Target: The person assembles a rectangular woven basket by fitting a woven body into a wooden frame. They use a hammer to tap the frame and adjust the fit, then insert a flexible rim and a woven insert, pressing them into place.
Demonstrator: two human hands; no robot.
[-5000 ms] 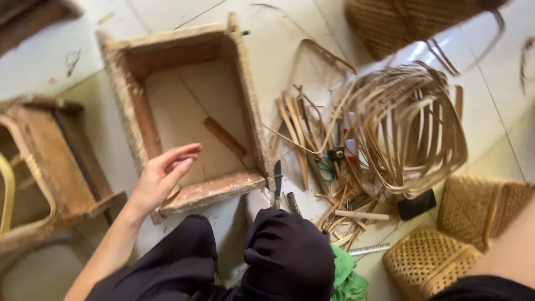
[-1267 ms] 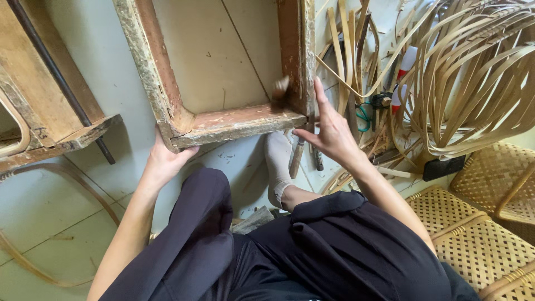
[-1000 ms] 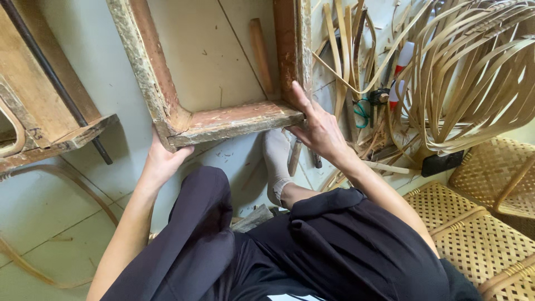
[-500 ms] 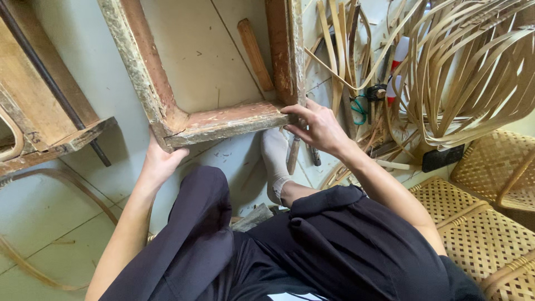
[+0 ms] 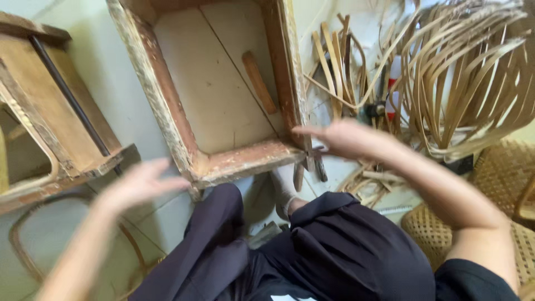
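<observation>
A worn square wooden frame (image 5: 245,161) lies on the tiled floor in front of my knees. A short wooden stick (image 5: 259,82) lies inside it. My left hand (image 5: 139,184) is blurred, fingers spread, hovering just left of the frame's near left corner. At the frame's near right corner my right hand (image 5: 345,139) hovers open, fingers pointing left, holding nothing. My dark trousers (image 5: 312,251) fill the lower middle.
A second wooden frame with a dark metal bar (image 5: 61,128) stands at the left. A loose bundle of cane strips (image 5: 462,83) and offcuts (image 5: 334,67) lies to the right. Woven rattan panels (image 5: 501,184) sit at the far right. A curved cane loop (image 5: 28,239) lies lower left.
Both hands have come off the frame's near corners and lifted slightly, now blurred and open. The view has shifted a little so the frame sits lower.
</observation>
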